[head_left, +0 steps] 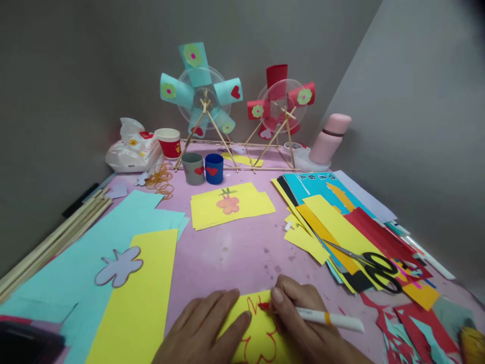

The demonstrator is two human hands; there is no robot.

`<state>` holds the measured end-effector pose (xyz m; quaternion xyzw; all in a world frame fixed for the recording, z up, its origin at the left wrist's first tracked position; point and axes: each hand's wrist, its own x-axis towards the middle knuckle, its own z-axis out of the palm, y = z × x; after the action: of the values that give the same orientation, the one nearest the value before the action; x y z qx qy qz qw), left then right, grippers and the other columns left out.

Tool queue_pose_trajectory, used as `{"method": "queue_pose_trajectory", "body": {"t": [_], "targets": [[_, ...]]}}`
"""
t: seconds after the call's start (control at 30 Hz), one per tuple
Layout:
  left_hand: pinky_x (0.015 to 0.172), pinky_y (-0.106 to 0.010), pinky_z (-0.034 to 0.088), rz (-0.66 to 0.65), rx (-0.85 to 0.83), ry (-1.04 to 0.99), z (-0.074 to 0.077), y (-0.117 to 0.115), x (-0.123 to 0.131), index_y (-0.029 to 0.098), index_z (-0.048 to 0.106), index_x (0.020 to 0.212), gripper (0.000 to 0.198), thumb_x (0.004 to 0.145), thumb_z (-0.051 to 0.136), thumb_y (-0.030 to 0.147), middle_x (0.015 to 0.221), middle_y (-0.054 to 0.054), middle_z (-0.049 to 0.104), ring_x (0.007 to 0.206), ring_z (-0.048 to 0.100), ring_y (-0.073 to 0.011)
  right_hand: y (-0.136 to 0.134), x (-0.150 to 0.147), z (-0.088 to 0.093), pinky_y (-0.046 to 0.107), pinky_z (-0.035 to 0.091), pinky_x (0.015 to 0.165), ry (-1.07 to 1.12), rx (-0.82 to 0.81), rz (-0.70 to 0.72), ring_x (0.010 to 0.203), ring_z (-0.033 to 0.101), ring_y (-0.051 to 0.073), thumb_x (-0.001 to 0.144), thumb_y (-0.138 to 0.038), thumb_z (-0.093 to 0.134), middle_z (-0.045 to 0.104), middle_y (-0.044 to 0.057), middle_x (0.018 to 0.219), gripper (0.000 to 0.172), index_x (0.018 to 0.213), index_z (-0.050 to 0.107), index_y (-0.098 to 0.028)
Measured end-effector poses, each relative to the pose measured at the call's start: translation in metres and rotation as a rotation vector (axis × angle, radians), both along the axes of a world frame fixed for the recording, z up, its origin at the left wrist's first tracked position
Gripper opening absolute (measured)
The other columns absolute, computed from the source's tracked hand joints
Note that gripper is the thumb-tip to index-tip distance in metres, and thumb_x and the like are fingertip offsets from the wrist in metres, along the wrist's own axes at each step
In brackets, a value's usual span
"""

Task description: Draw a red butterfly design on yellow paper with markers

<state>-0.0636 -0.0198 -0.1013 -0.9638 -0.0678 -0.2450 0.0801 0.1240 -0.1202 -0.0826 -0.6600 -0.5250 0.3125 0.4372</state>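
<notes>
My right hand [299, 313] grips a white marker [333, 320] with a red tip, which meets a yellow paper [242, 303] at the front of the table. On that paper a red outline of rounded petals with pointed strokes above is partly drawn over by my hands. My left hand [206, 323] lies spread with its fingers flat on the paper's left side. To the left, a lilac butterfly-shaped cutout [119, 266] rests across a long yellow sheet [140, 298] and light blue sheets [76, 253]. Further back lie yellow cards [204, 210] bearing a pink flower drawing [228, 204].
Black-handled scissors [373, 265] lie on coloured papers at right, near red scraps [420, 323]. Two paper-bladed wheels, blue [195, 76] and red [277, 83], stand on sticks behind. Grey [192, 174] and blue [214, 174] rings, a paper cup [168, 141] and a pink bottle [330, 139] stand there too.
</notes>
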Motion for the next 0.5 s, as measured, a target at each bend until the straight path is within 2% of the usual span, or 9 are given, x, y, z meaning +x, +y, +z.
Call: {"method": "queue_pose_trajectory", "body": {"t": [0.23, 0.5], "targets": [[0.07, -0.028, 0.053, 0.003, -0.002, 0.002, 0.0023, -0.0001, 0.0053, 0.024, 0.064, 0.105, 0.034, 0.086, 0.052, 0.05, 0.105, -0.007, 0.07, 0.089, 0.064, -0.0197, -0.0006, 0.0007, 0.0024, 0.028, 0.024, 0.047, -0.01, -0.083, 0.04, 0.048, 0.033, 0.012, 0.094, -0.048, 0.03, 0.031, -0.005, 0.054, 0.041, 0.062, 0.032, -0.023], [0.068, -0.028, 0.055, 0.007, 0.008, 0.021, 0.0035, -0.0027, 0.0052, 0.024, 0.064, 0.104, 0.034, 0.085, 0.051, 0.049, 0.104, -0.007, 0.072, 0.087, 0.066, -0.0202, 0.0009, 0.001, 0.0034, 0.027, 0.023, 0.044, 0.044, -0.063, 0.011, 0.044, 0.03, 0.011, 0.094, -0.047, 0.031, 0.027, -0.007, 0.051, 0.04, 0.062, 0.03, -0.024]]}}
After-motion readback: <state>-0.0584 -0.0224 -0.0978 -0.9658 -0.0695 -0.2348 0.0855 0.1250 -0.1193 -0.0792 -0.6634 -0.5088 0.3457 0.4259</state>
